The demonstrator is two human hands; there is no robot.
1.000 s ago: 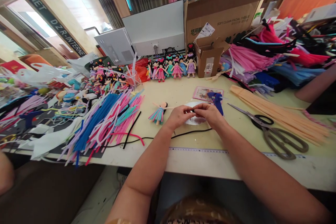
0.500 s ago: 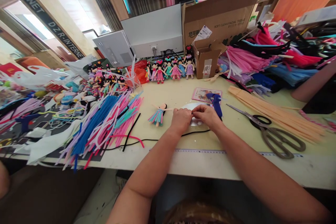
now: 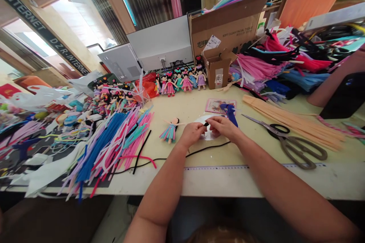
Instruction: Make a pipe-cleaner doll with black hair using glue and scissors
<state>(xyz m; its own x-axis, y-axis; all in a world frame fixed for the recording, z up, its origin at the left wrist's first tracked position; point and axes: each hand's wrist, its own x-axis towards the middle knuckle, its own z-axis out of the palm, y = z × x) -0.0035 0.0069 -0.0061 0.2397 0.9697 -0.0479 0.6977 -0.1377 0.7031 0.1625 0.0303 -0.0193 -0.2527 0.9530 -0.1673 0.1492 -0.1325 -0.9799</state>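
Note:
Both hands meet over a shiny clear sheet (image 3: pixel 210 135) on the pale table mat. A small black piece (image 3: pixel 206 124) shows between the fingertips. My left hand (image 3: pixel 194 133) is closed, pinching at this piece from the left. From the right, my right hand (image 3: pixel 221 126) pinches it with thumb and forefinger. Left of the hands lies a doll (image 3: pixel 170 131) with a blue and pink striped skirt and black hair. A blue glue gun (image 3: pixel 230 114) rests just behind my right hand, partly over a pink-edged card (image 3: pixel 213 105).
Large scissors (image 3: pixel 285 136) and a beige bundle of stems (image 3: pixel 293 121) lie at the right. Coloured stems (image 3: pixel 108 144) cover the left. Finished dolls (image 3: pixel 185 81) stand behind, beside a small cardboard box (image 3: pixel 217 69). A black cable (image 3: pixel 199 149) crosses in front.
The fingertips have parted slightly, and the black piece now shows between them. The camera view has shifted a little.

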